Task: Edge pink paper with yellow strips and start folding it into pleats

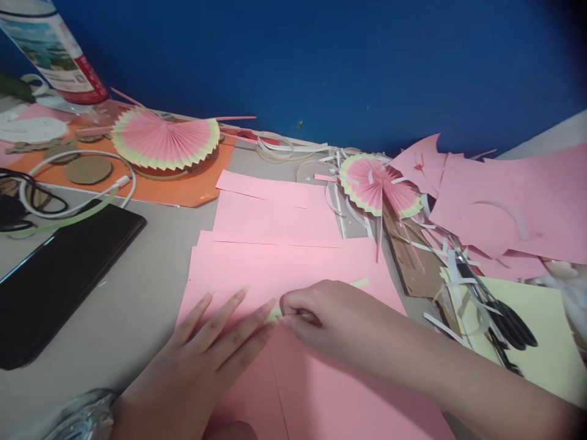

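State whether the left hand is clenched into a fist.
No, the left hand lies outstretched over the pink paper, while the right hand is curled.

Phone [73, 275] left of paper sheets [275, 263], scissors [511, 321] right, bottle [55, 55] behind phone

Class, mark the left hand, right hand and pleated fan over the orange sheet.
Left hand [208, 351], head view: back of hand.
Right hand [334, 307], head view: thumb side.
Pleated fan [165, 143], head view: pink folds.

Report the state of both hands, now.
Left hand: open, fingers spread on the pink paper.
Right hand: closed, fingers curled at the pale green strip; whether it grips it cannot be told.
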`<state>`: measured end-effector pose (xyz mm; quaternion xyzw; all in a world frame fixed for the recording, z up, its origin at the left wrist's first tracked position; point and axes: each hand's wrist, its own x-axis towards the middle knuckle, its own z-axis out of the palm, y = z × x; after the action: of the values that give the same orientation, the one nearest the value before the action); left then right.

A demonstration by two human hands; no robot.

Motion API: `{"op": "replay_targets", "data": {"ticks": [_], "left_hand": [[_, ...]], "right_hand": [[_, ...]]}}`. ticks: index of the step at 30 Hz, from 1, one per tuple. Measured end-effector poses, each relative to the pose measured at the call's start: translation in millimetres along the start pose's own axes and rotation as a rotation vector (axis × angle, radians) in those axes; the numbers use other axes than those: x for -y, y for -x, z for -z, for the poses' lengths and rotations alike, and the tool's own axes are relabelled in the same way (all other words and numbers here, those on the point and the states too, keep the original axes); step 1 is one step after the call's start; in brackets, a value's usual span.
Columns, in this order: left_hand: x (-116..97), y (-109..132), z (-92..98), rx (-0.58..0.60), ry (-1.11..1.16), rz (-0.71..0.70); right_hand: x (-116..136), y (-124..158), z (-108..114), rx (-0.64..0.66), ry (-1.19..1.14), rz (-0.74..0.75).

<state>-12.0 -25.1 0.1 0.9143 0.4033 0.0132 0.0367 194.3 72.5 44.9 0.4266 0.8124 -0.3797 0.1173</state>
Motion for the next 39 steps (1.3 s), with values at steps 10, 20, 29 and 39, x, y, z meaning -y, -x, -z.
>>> {"op": "replay_targets", "data": {"ticks": [10,20,29,39], "left_hand": [[-1.2,-1.1,-0.6,0.008,0.014,-0.003],[-7.1,-1.1,1.5,0.039,0.009,0.058],[-3.7,0.0,1.2,0.029,0.014,0.011],[-4.9,0.1,1.3,0.02,0.022,0.033]], "right_hand": [[-0.1,0.7,-0.6,0.002,-0.036,-0.007],[2.3,2.1,1.1,0.039,-0.054,-0.027],[0.6,2.0,-0.7,0.017,-0.034,-0.01],[2.0,1.9,0.5,0.041,-0.056,-0.029]]}}
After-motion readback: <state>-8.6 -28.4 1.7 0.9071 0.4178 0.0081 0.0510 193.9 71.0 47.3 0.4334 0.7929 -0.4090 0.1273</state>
